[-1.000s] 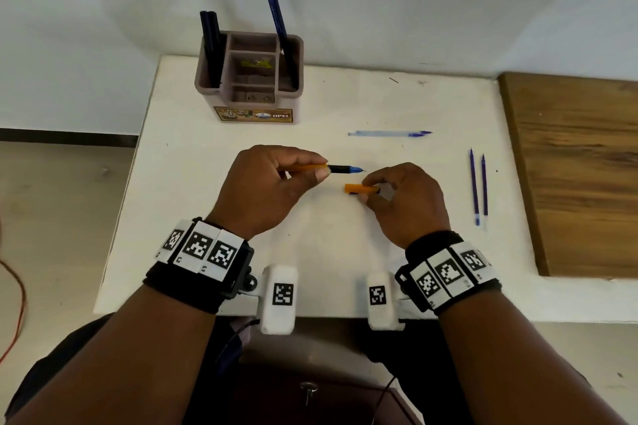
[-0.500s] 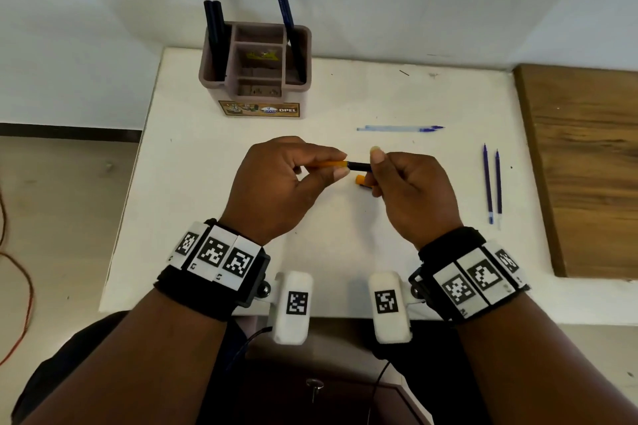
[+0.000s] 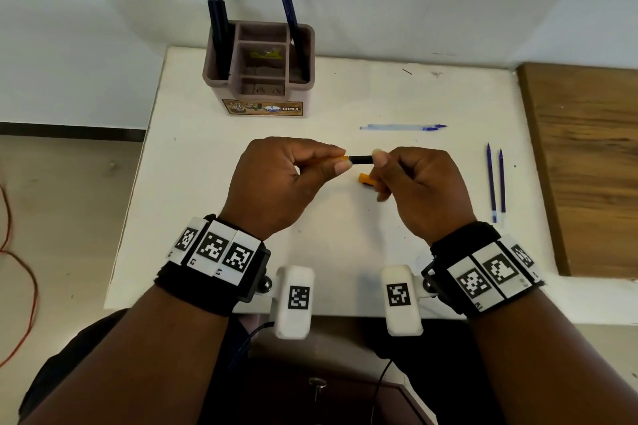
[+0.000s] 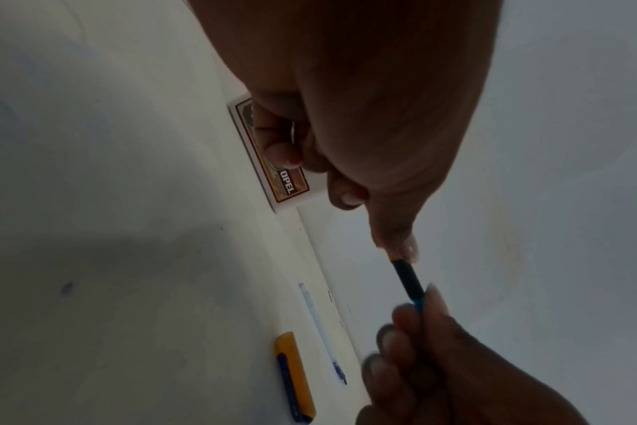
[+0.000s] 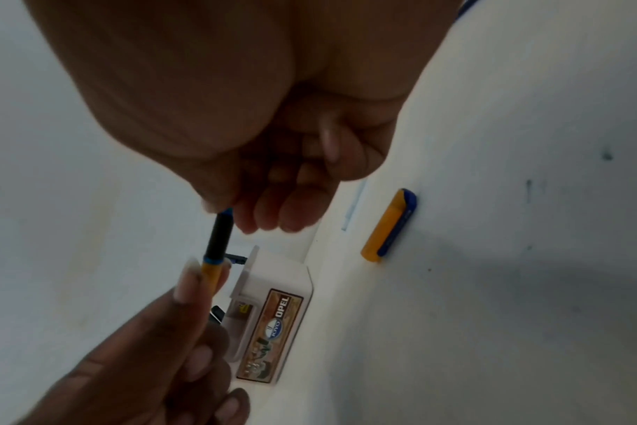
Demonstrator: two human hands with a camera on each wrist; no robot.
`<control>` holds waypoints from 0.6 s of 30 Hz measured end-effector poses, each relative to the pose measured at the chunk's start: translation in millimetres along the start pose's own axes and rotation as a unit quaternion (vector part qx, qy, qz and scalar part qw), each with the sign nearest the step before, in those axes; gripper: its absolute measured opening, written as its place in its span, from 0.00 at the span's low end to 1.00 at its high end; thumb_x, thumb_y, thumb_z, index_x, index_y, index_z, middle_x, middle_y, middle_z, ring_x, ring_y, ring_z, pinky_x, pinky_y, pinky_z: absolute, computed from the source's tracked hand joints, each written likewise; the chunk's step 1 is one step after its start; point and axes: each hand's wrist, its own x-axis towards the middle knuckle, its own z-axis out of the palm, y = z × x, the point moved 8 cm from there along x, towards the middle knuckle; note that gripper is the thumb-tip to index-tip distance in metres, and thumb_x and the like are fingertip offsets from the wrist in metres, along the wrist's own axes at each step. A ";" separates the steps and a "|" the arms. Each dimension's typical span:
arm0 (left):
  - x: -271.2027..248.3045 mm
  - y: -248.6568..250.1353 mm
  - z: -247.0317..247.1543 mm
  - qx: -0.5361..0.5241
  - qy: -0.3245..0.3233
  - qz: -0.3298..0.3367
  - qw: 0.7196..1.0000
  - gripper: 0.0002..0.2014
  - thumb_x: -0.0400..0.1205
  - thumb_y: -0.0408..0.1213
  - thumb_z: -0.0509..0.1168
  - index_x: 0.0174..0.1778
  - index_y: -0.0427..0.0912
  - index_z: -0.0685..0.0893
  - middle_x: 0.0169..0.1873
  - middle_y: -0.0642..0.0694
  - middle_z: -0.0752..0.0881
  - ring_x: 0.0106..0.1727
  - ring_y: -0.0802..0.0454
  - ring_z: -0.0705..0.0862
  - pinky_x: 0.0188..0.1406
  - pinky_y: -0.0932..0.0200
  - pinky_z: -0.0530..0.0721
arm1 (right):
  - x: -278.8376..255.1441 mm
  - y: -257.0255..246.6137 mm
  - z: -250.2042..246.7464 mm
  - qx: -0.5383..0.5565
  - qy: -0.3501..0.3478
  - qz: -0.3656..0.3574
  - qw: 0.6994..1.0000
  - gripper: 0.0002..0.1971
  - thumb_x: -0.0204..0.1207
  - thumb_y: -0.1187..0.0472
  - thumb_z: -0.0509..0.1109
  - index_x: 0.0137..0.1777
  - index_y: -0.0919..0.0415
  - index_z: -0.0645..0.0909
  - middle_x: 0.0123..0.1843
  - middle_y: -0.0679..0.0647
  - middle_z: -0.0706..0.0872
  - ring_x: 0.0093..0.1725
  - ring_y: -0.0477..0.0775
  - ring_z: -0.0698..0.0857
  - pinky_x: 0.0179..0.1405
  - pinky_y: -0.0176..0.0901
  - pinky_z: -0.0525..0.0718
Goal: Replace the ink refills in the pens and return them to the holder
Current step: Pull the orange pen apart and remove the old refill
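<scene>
Above the middle of the white table (image 3: 207, 203) I hold an orange pen (image 3: 359, 159) level between both hands. My left hand (image 3: 286, 179) grips its orange barrel (image 5: 209, 273). My right hand (image 3: 414, 183) pinches the tip end of its black grip section (image 4: 408, 280). The pen's orange cap (image 3: 366, 179) with a blue clip lies on the table just below the pen (image 5: 388, 227). The brown pen holder (image 3: 259, 69) stands at the back with three dark blue pens in it.
A pale, clear refill (image 3: 402, 128) lies behind my right hand. Two dark blue refills (image 3: 495, 179) lie side by side at the right, near a wooden board (image 3: 587, 166). An orange cable (image 3: 17, 286) runs over the floor at the left.
My right hand let go of the orange cap, which now lies on the table, and rose to pinch the pen's tip end. Both hands lifted slightly.
</scene>
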 end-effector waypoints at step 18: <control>-1.0 -1.1 5.3 0.038 -0.024 0.003 0.999 0.10 0.77 0.52 0.76 0.52 0.56 0.93 0.44 0.62 0.93 0.45 0.66 0.88 0.49 0.68 0.83 | -4.9 4.8 9.5 0.068 -0.076 0.031 0.994 0.06 0.84 0.64 0.69 0.48 0.60 0.87 0.38 0.54 0.91 0.34 0.49 0.89 0.33 0.29 0.78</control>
